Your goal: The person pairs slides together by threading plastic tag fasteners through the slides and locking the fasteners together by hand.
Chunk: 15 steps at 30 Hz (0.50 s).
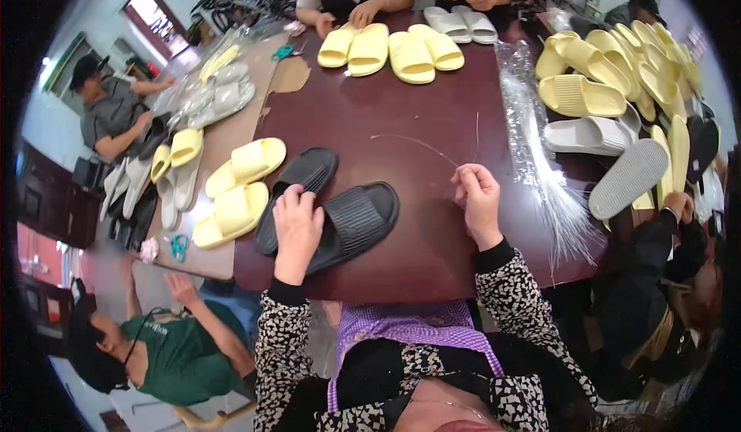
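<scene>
A pair of black ribbed slippers (363, 220) lies side by side on the dark red table in front of me, toes pointing away. My left hand (297, 227) grips the left slipper at its strap, fingers bent over it; the fingertips are partly hidden. To the right of the pair, my right hand (478, 199) is raised with thumb and forefinger pinched on a thin, pale plastic strand (421, 145). This strand curves up and to the left, its far end free of the slippers.
A bundle of clear strands (552, 193) lies right of my hand, beside a heap of yellow, white and grey slippers (590, 96). Yellow pairs (239, 189) sit at left and far. Teal scissors (179, 247) lie at the left edge. Several people work around the table (432, 266).
</scene>
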Motion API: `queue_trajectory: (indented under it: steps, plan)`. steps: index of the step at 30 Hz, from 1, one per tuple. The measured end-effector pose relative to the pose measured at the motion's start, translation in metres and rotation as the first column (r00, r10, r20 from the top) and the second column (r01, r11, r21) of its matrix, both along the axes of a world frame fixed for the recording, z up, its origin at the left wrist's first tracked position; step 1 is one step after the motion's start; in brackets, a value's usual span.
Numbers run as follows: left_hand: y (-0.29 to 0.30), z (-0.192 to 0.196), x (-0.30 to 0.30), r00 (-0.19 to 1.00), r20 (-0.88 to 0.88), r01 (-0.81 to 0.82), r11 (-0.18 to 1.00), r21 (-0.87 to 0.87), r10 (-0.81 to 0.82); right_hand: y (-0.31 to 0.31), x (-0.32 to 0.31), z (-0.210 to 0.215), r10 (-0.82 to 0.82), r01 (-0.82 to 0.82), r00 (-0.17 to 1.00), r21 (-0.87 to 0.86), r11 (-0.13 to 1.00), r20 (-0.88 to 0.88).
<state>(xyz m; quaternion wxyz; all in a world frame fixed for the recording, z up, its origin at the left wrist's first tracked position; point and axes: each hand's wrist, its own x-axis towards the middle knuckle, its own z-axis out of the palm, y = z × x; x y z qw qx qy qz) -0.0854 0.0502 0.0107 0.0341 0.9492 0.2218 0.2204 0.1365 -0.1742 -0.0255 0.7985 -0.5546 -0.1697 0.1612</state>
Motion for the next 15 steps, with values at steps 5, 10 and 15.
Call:
queue_trajectory:
  steps: [5, 10, 15]
  plan:
    - [0.009, -0.001, 0.011, 0.987, 0.138, -0.075, 0.995, -0.061, 0.082, -0.002, 0.0, 0.004, -0.007, 0.008, 1.0, 0.033, 0.999, -0.008]
    - [0.021, -0.019, 0.024, 0.972, 0.232, -0.024, 0.997, -0.076, 0.041, -0.002, -0.004, 0.006, 0.008, -0.007, 1.0, 0.049, 0.999, -0.009]
    - [0.016, -0.024, 0.043, 0.976, 0.218, 0.007, 0.989, -0.145, 0.025, -0.002, -0.003, 0.008, 0.02, -0.019, 1.0, 0.063, 0.998, -0.022]
